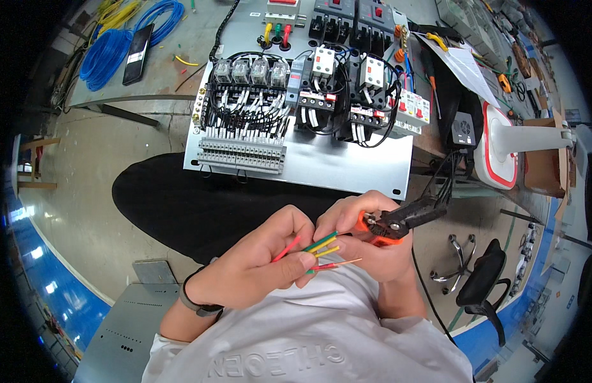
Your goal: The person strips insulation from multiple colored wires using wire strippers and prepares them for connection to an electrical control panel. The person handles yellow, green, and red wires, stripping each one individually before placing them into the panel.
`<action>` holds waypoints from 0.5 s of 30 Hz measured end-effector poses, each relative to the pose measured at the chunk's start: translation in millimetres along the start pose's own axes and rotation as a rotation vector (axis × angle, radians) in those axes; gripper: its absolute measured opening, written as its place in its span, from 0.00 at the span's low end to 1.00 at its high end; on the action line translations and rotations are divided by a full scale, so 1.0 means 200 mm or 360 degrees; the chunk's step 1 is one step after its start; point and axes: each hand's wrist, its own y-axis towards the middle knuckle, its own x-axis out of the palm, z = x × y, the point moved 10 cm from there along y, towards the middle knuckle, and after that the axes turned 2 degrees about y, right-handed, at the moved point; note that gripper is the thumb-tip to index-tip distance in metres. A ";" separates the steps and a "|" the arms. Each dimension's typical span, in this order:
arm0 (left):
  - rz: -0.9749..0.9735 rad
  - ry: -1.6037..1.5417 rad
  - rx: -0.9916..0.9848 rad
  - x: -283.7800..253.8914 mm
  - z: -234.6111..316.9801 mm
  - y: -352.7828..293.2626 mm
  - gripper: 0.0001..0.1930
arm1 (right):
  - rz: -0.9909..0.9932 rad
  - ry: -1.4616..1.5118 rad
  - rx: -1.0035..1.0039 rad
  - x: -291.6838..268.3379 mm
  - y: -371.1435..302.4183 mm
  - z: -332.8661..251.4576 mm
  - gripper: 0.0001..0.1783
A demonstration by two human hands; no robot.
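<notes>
In front of my chest, my left hand [261,258] is closed around several short electrical wires [325,250]: red, yellow and green ones. One red wire [328,266] has bare copper at its end, pointing right. Wire strippers [395,226] with orange handles and a dark head sit in my closed right hand [382,255], the head pointing away to the right. The fingertips of that hand also meet the wires beside the green one. Their jaws are too dark to make out, and nothing clear is between them.
Just beyond my hands, a metal panel [337,177] carries relays [251,71], a grey terminal block [240,155], contactors [319,96] and breakers [334,19]. Blue wire coils [107,64] and a phone [137,54] lie on the left bench. A white-and-red device [497,143] stands right.
</notes>
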 end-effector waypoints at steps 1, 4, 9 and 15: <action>-0.0010 -0.0011 -0.0008 0.00 0.00 0.00 0.11 | 0.0001 -0.0014 -0.0013 0.00 0.00 0.00 0.11; -0.0129 -0.0239 -0.0127 0.01 -0.03 0.01 0.12 | 0.0042 -0.0062 -0.0059 0.00 0.00 0.00 0.12; -0.0002 -0.0163 0.0018 -0.02 -0.04 0.03 0.13 | 0.0255 -0.0205 -0.0071 0.00 -0.01 0.01 0.14; 0.0415 0.0586 0.0519 -0.06 0.07 0.00 0.13 | 0.0489 -0.0317 -0.0206 -0.01 -0.03 0.00 0.14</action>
